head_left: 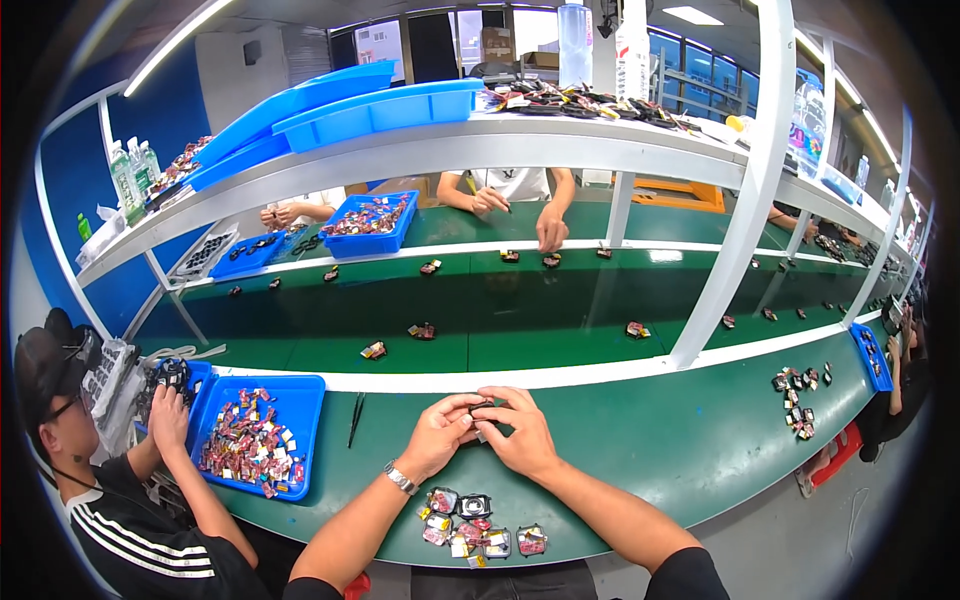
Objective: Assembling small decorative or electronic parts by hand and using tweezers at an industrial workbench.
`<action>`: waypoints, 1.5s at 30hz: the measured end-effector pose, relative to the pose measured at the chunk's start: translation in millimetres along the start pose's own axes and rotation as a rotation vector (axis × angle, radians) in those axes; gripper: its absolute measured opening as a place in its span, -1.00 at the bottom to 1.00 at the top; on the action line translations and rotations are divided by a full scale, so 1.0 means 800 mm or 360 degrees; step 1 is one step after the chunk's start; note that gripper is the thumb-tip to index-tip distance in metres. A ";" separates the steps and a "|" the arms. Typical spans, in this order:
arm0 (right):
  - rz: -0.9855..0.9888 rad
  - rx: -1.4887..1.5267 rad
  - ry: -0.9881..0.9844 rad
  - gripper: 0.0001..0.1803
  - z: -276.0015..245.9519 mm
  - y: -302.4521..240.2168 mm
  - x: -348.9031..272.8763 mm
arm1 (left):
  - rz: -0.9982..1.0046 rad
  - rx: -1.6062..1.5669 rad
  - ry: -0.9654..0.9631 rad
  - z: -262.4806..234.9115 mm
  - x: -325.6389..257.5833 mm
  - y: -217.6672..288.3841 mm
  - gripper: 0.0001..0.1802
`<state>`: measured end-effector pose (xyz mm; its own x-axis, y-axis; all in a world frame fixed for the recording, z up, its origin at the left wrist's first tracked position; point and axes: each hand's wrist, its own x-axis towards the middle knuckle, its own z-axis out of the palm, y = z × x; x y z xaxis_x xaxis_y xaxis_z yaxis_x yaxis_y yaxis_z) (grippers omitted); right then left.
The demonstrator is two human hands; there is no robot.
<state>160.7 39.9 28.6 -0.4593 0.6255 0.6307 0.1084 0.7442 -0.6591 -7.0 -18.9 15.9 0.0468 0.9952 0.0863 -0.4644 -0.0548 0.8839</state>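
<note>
Over the green bench, my left hand [440, 436] and my right hand [520, 436] meet with fingers closed round a small black casing [482, 407]. Fingers cover most of it, so its details are hidden. Between my forearms lies a group of small electronic units [497, 542], with clear or dark shells and red and yellow parts. One black-framed unit [475, 506] shows a pale round piece. Black tweezers [356, 420] rest on the bench left of my hands. Further left, a blue tray [318, 400] holds many small red, yellow and white parts.
A white rail [400, 381] and slanted post [735, 200] border the bench. Beyond, small units [423, 331] lie scattered along a green belt. Blue trays [380, 110] sit on the overhead shelf. One co-worker [130, 480] sits close at left; another's hands [550, 228] work opposite.
</note>
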 end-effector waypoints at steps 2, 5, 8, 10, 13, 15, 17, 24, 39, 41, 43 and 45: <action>-0.0038 0.0028 -0.0001 -0.78 0.004 -0.005 -0.003 | 0.0021 0.0111 0.0088 -0.001 -0.005 -0.003 -0.68; -0.0106 0.0003 -0.0008 -0.77 0.007 -0.009 0.005 | 0.0083 0.0201 0.0150 -0.004 -0.001 0.001 -0.68; -0.0040 -0.0067 0.0051 -0.71 0.007 -0.003 0.001 | 0.0058 0.0069 0.0104 0.000 0.000 0.000 -0.66; -0.0098 -0.0111 0.0076 -0.73 0.001 -0.003 0.004 | 0.0014 0.0096 0.0112 0.001 0.000 0.003 -0.66; -0.0251 -0.0212 0.0145 -0.77 0.000 -0.002 0.008 | -0.0049 0.0109 0.0121 0.002 -0.001 0.004 -0.64; -0.0307 -0.0325 0.0130 -0.76 0.001 0.002 0.005 | -0.0073 0.0117 0.0143 0.002 -0.001 0.005 -0.64; -0.0284 -0.0315 0.0116 -0.76 0.002 -0.006 0.006 | -0.0072 0.0105 0.0149 -0.001 -0.003 0.005 -0.64; -0.0279 -0.0377 0.0177 -0.79 0.010 -0.005 0.006 | -0.0106 0.0062 0.0178 0.002 -0.003 0.005 -0.65; -0.0079 -0.0092 0.0107 -0.82 0.014 0.009 0.004 | 0.0016 0.0407 0.0534 0.007 0.004 -0.009 -0.77; 0.0003 -0.0003 0.0086 -0.83 0.020 0.005 0.003 | 0.0117 0.0507 0.0516 0.000 0.001 -0.013 -0.79; 0.0132 0.0077 0.0098 -0.85 0.022 0.004 0.001 | 0.0296 0.0605 0.0488 0.000 0.003 -0.021 -0.80; 0.0120 0.0087 0.0119 -0.87 0.016 0.009 0.001 | 0.0140 0.0678 0.0448 0.008 0.005 -0.017 -0.76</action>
<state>149.7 42.8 18.6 -0.3843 0.6966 0.6059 0.0907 0.6816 -0.7261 5.3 -14.8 7.2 -0.2435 0.9654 0.0936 -0.0521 -0.1094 0.9926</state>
